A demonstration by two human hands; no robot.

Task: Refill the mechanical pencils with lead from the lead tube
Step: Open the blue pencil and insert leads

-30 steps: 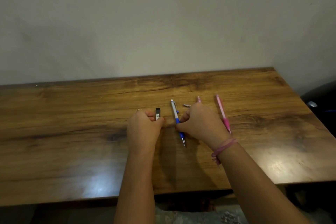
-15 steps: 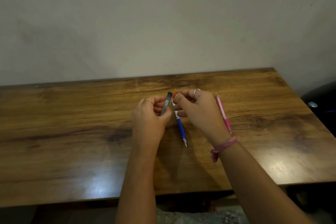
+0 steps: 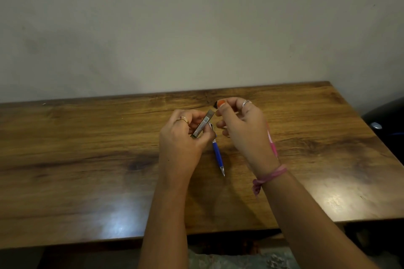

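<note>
My left hand [image 3: 181, 137] holds the dark lead tube [image 3: 202, 124] tilted above the wooden table [image 3: 87, 159], its top end pointing up and right. Just beyond that end, my right hand [image 3: 242, 129] pinches a small dark piece [image 3: 215, 104] between thumb and forefinger; it looks like the tube's cap. A blue and white mechanical pencil [image 3: 218, 155] lies on the table between my hands, tip toward me, its upper part hidden by my left hand. A pink pencil [image 3: 272, 145] lies behind my right wrist, mostly hidden.
The table's far edge meets a plain wall. A dark rounded object [image 3: 384, 120] stands off the table's right side. Patterned fabric [image 3: 229, 260] shows below the near edge.
Both hands rose from the table. My left hand lifted the lead tube and tilted it; my right hand came to the tube's top and then drew slightly away from it with the small dark piece.
</note>
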